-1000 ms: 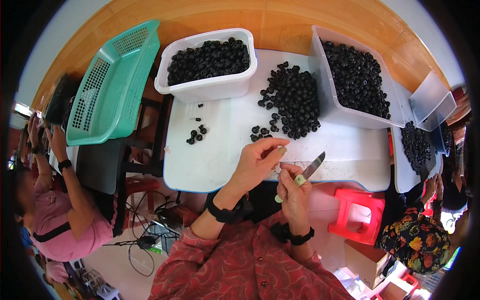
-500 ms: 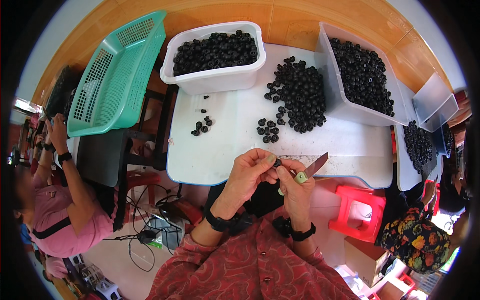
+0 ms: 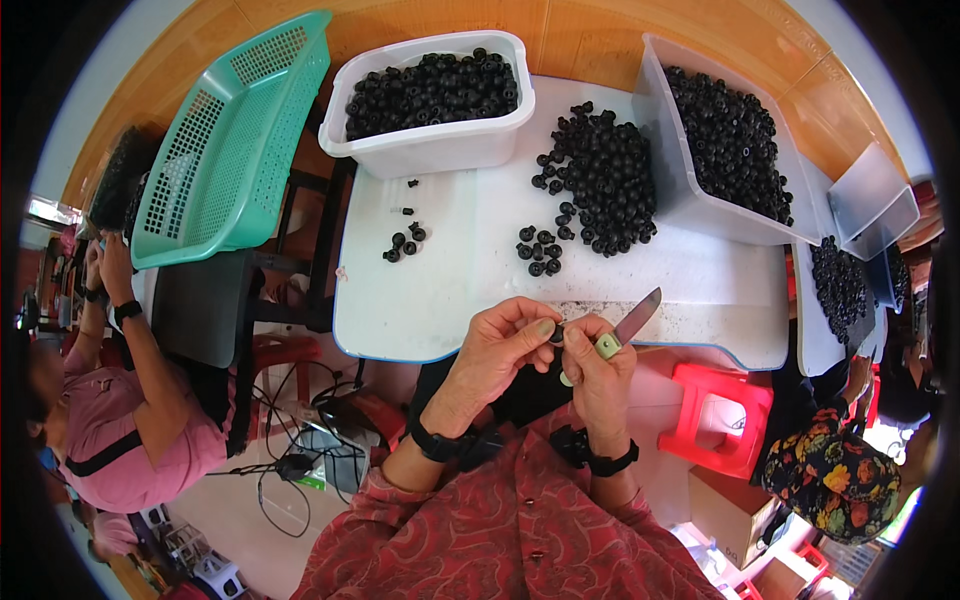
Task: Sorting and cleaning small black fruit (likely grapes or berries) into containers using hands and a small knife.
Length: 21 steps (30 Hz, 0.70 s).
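Between the fingertips of my left hand (image 3: 507,350) is a small round black rubber-like part (image 3: 557,334). My right hand (image 3: 597,378) is closed around the pale green handle of a small knife (image 3: 638,315), whose blade points up and to the right. The right thumb and fingers also meet the black part, so both hands come together at the table's front edge. Beyond them on the white table lie a small group of similar black parts (image 3: 539,252) and a larger heap (image 3: 607,185). A few more black pieces (image 3: 404,243) rest farther left.
A white tub (image 3: 430,160) and a clear bin (image 3: 715,212), both full of black parts, stand at the back. On the left is a green basket (image 3: 215,235). A red stool (image 3: 715,455) stands below right; co-workers sit on both sides.
Both hands stay together at the table edge. The black part has turned between the fingers and shows more plainly. The knife blade has tilted slightly more upright, with its tip higher.
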{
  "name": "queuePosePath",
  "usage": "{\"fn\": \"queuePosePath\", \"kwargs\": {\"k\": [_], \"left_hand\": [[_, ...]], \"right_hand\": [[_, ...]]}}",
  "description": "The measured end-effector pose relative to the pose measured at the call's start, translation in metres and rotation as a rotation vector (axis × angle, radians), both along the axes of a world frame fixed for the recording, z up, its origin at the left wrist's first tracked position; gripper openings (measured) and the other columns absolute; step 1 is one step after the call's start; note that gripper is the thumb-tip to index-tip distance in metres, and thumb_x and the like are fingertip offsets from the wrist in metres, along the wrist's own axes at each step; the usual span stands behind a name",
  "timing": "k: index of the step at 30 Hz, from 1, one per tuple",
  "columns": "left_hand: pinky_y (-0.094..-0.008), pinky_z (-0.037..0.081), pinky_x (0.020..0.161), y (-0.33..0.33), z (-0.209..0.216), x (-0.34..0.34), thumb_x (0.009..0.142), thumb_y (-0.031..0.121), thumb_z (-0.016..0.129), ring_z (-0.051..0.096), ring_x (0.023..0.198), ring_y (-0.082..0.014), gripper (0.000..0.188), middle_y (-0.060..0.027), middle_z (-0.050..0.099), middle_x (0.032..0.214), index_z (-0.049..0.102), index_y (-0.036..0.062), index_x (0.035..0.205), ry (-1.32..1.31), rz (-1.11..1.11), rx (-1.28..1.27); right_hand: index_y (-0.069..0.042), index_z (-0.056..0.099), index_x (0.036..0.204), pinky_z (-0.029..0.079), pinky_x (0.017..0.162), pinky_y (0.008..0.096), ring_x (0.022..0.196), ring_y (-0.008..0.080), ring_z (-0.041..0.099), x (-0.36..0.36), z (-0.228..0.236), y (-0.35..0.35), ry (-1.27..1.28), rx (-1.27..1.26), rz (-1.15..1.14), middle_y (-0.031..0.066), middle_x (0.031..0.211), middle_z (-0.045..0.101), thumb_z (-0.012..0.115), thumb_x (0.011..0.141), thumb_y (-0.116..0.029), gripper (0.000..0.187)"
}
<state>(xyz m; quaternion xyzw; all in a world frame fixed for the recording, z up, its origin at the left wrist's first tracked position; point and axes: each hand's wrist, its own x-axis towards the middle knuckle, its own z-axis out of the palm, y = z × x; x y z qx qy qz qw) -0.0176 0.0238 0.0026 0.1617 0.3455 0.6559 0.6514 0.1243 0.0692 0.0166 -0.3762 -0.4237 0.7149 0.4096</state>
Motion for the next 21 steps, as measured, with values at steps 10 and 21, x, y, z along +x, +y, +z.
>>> {"fn": "queuePosePath", "kwargs": {"k": [10,21], "left_hand": [[-0.0241,0.052,0.055,-0.0031,-0.0073,0.0035,0.094,0.012,0.059,0.061,0.065,-0.0117,0.016,-0.0060,0.064,0.082,0.062,-0.0009,0.104,-0.189,-0.016,0.009],[-0.0234,0.052,0.056,-0.0035,-0.0077,0.0083,0.094,0.012,0.060,0.061,0.064,-0.0112,0.015,-0.0049,0.063,0.079,0.062,-0.0004,0.102,-0.136,0.010,0.017]], "right_hand": [[0.000,0.063,0.090,0.028,0.043,0.0176,0.049,0.0012,0.038,-0.0012,0.0014,-0.0013,0.057,-0.093,-0.006,-0.0022,0.069,0.057,0.063,0.093,-0.013,0.013],[-0.001,0.065,0.092,0.028,0.044,0.0167,0.050,0.0002,0.039,0.0033,-0.0043,-0.0017,0.082,-0.008,0.024,-0.0032,0.070,0.058,0.066,0.090,-0.009,0.008]]}}
